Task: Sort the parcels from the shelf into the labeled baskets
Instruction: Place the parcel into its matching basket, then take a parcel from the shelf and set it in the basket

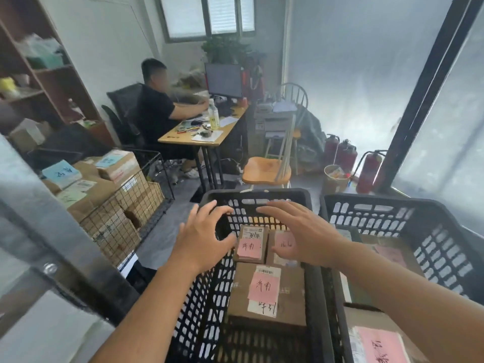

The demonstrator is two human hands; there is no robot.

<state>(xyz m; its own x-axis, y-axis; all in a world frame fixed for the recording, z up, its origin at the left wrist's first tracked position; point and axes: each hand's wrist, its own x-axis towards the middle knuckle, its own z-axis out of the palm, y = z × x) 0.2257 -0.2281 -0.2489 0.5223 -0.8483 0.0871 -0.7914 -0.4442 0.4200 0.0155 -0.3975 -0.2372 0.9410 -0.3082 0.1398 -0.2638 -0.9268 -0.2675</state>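
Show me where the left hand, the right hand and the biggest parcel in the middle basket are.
left hand (201, 239), head view, back of the hand.
right hand (303, 231), head view, back of the hand.
biggest parcel (264, 286), head view, its pink label.

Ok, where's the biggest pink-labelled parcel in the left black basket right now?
In the head view, the biggest pink-labelled parcel lies flat in the left black basket, low centre, just nearer than two smaller pink-labelled parcels and below both hands.
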